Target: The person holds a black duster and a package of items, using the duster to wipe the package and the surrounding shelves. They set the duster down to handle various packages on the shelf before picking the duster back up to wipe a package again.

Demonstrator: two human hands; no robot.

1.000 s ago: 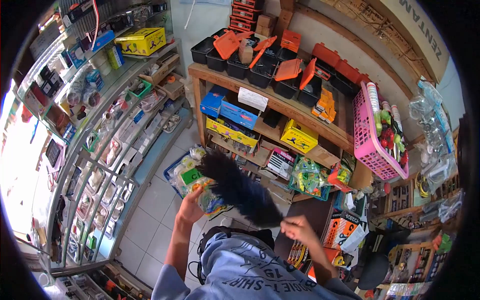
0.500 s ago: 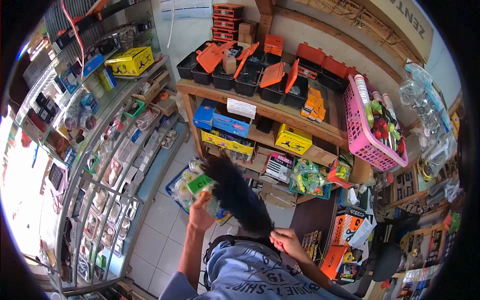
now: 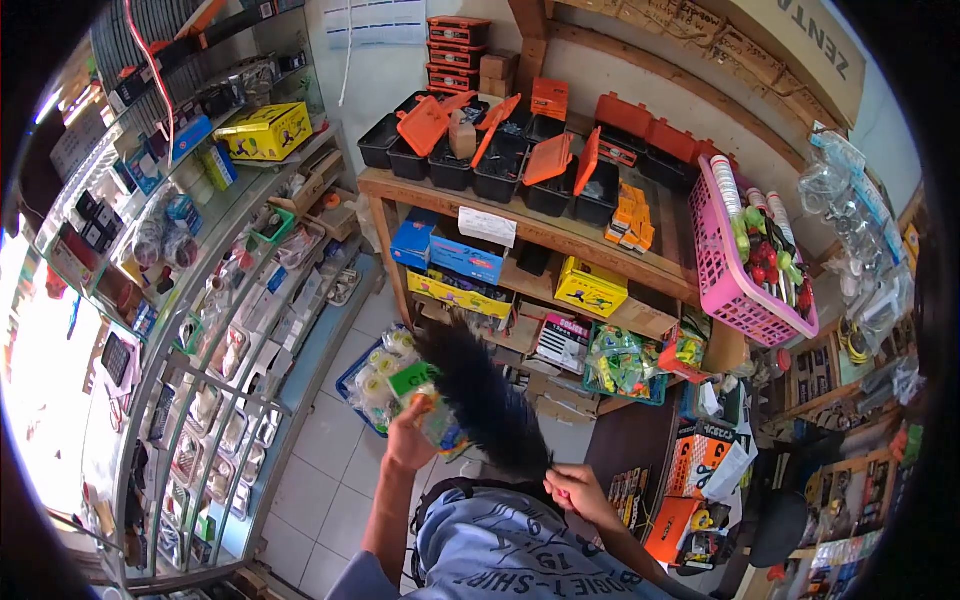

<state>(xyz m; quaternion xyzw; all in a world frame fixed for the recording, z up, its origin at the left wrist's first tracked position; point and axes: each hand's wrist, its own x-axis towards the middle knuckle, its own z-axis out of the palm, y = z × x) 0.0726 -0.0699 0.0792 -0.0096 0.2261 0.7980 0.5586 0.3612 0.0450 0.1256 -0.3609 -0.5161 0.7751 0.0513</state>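
Observation:
My left hand (image 3: 407, 436) is closed on the edge of a clear plastic packet with a green label (image 3: 412, 377), whose lettering I can read only in part. Beside it, a black feather duster (image 3: 487, 400) slants up and to the left, its bristles next to the packet. The duster's handle end is gripped in my right hand (image 3: 577, 492), close to my shirt. Below the packet, a blue basket (image 3: 346, 388) of bagged goods stands on the tiled floor, partly hidden by my left hand and the packet.
A wooden shelf (image 3: 610, 240) ahead carries black bins with orange lids (image 3: 548, 158) and a pink basket (image 3: 735, 285). Along the left runs a glass display case (image 3: 245, 400) full of small goods. A green basket (image 3: 652, 388) of packets sits low ahead, near orange boxes (image 3: 670, 530).
The view has shifted slightly. The packet and the duster's tip sit a little lower and further right in the picture; both hands keep their hold.

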